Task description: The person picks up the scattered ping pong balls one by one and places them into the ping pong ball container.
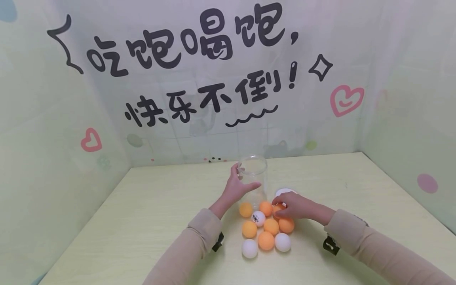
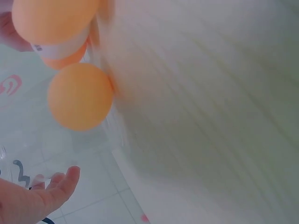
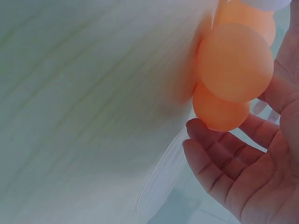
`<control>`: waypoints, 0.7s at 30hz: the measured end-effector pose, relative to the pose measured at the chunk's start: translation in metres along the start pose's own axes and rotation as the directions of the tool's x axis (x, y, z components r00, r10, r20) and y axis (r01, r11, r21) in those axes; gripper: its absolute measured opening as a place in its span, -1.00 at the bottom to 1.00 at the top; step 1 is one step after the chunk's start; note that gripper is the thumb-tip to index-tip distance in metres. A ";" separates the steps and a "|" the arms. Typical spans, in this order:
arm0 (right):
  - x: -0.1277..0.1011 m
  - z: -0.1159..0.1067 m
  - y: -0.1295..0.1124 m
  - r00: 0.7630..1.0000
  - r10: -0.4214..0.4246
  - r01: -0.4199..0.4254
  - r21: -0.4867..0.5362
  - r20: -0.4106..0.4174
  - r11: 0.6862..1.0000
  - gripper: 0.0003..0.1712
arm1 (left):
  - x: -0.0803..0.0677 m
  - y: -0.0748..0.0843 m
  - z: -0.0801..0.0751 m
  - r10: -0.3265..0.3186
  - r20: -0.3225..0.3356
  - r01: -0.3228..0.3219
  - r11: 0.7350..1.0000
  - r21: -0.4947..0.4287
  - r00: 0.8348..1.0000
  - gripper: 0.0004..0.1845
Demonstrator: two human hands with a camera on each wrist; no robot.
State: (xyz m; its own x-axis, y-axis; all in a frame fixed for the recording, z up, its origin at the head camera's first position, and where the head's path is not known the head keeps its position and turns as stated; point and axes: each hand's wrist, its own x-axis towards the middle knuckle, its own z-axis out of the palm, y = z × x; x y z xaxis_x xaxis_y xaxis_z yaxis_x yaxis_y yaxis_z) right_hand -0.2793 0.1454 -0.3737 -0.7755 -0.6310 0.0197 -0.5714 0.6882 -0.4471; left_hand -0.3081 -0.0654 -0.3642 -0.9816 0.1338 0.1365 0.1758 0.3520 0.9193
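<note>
1. The pale green table [image 1: 149,221] carries everything, and its walled corner with the lettered backdrop [image 1: 199,59] keeps anything round from rolling far.
2. The clear plastic jar [image 1: 253,174] stands upright at the far middle of the table, mouth up. One orange ball [image 1: 246,209] seems to sit at its base, though I cannot tell through the plastic whether it is inside or just in front.
3. My left hand [image 1: 238,187] wraps the jar's left side, thumb at the near face and fingers curled round the far wall. I judge this grip is there to keep the light jar from tipping or sliding.
4. My right hand [image 1: 293,206] lies palm-down at the far right edge of the ball cluster, fingers curved over an orange ball [image 1: 278,209]. In the right wrist view the fingers [image 3: 219,163] are loosely bent beneath the balls, cupping rather than clamping.
5. A white lid [image 1: 285,192] lies flat just beyond my right hand, right of the jar, set aside so the mouth stays free.
6. The loose balls bunch near the jar: a printed white ball [image 1: 258,218] in the middle, orange ones around it, and two white balls [image 1: 249,248] nearest me. Touching one another, they stay put and within short reach of both hands.
</note>
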 end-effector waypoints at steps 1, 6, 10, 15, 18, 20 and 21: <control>0.000 0.000 0.000 1.000 -0.001 0.001 0.000 0.000 1.000 -0.70 | 0.000 0.000 0.000 -0.001 0.001 0.001 1.000 0.000 1.000 0.04; 0.001 -0.003 -0.003 1.000 0.020 -0.020 0.006 -0.004 1.000 -0.69 | 0.000 -0.001 0.001 -0.006 0.005 0.006 1.000 -0.002 1.000 0.03; 0.003 -0.006 -0.004 1.000 0.031 -0.031 0.004 0.002 1.000 -0.66 | 0.000 0.000 0.000 -0.008 0.002 0.008 1.000 0.003 1.000 0.02; 0.005 -0.013 -0.005 1.000 0.017 -0.017 -0.001 0.005 1.000 -0.64 | 0.000 0.001 0.000 -0.005 0.001 0.005 1.000 0.008 1.000 0.01; 0.005 -0.019 -0.004 1.000 -0.011 0.011 0.000 -0.011 1.000 -0.65 | 0.000 0.001 -0.001 0.007 0.005 -0.007 1.000 0.005 1.000 0.00; 0.005 -0.024 -0.004 0.999 -0.026 0.026 0.004 -0.023 1.000 -0.65 | 0.000 0.000 -0.001 0.012 0.008 -0.012 1.000 0.004 1.000 0.01; 0.006 -0.026 -0.004 0.999 -0.029 0.029 0.008 -0.028 1.000 -0.64 | 0.000 0.000 -0.001 0.013 0.009 -0.013 1.000 0.004 1.000 0.01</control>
State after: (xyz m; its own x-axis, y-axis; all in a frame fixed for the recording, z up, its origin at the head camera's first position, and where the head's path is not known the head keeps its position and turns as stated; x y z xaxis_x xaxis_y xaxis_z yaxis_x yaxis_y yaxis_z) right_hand -0.2881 0.1483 -0.3482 -0.7659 -0.6404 0.0578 -0.5917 0.6667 -0.4533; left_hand -0.3083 -0.0658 -0.3636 -0.9785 0.1468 0.1448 0.1886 0.3537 0.9162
